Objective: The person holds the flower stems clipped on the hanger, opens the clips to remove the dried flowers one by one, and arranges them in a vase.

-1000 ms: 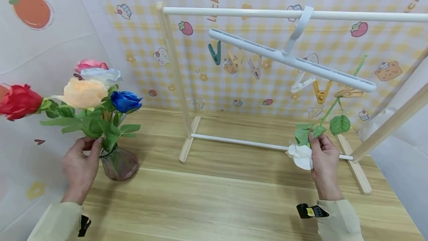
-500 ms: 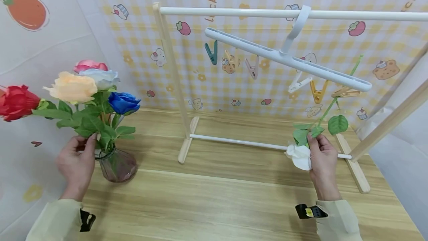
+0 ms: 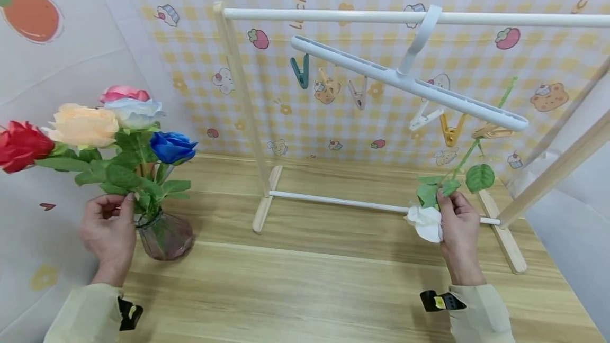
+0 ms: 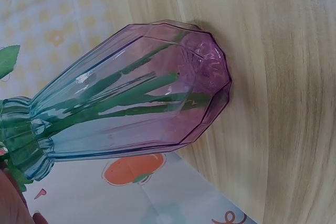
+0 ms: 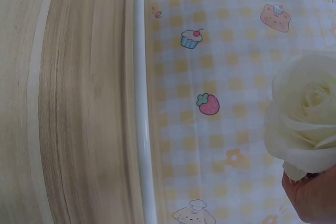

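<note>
My left hand (image 3: 110, 232) pinches among the green leaves just above the rim of a pink-and-blue glass vase (image 4: 136, 90). Which stem it grips cannot be told. From the vase rise a peach rose (image 3: 84, 125), a red rose (image 3: 24, 146), a blue rose (image 3: 172, 147), a pale blue rose (image 3: 134, 112) and a pink rose (image 3: 124, 93). On the right, my right hand (image 3: 461, 237) holds a white rose (image 5: 307, 111) near its head. That rose hangs head down, its stem (image 3: 464, 158) passing a beige clothespin (image 3: 493, 131) under the pale blue hanger (image 3: 410, 81).
The hanger hooks over the white top bar (image 3: 324, 15) of a wooden rack. More clothespins, among them a dark green clothespin (image 3: 300, 72) and a yellow clothespin (image 3: 450, 130), dangle from it. A lower white bar (image 3: 338, 201) crosses just above the wooden table (image 3: 295, 290).
The peach rose has leaned further left, and the red rose slightly so. My left hand has shifted a little left with them. The right hand keeps its hold on the white rose.
</note>
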A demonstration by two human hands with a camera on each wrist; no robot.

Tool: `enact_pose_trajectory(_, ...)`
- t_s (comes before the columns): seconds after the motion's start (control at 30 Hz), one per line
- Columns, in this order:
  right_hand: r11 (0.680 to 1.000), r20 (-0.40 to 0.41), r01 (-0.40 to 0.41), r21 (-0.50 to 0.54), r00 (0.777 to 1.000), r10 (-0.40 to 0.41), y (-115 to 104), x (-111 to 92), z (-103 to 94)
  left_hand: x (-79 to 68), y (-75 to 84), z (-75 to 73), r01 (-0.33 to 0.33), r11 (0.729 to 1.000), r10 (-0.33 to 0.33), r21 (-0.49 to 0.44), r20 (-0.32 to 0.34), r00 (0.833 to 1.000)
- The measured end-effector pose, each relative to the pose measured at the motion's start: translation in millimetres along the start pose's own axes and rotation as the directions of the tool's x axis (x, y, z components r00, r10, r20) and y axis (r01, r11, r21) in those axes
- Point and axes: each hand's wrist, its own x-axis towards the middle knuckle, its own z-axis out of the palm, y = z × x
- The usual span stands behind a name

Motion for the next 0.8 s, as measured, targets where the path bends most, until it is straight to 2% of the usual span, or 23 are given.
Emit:
enact_pose_trajectory(0.13,1.0,0.018,0.012,0.015,1.0,-0.012,2.1,1.1,-0.2,1.5,-2.0,1.4,0.001,1.0,-0.001,-0.005,0.016,1.0)
enact_pose_trajectory(0.23,1.0,0.024,0.017,0.005,1.0,-0.017,2.9,1.4,0.4,2.2,-3.5,1.0,-0.007,0.999,0.005,0.038,0.033,0.999)
enact_pose_trajectory(0.47,1.0,0.026,0.009,-0.008,1.0,-0.008,2.8,2.2,1.0,1.8,-2.9,1.0,-0.107,0.988,0.097,0.113,0.091,0.991)
enact_pose_trajectory(0.67,1.0,0.02,0.007,-0.007,1.0,-0.007,2.4,1.1,-0.1,-1.4,-2.4,0.5,-0.109,0.986,0.095,0.122,0.117,0.989)
enact_pose_trajectory(0.8,1.0,0.022,0.014,-0.005,1.0,-0.014,1.3,0.0,-0.1,-3.0,-4.5,0.2,-0.147,0.982,0.131,0.116,0.133,0.982)
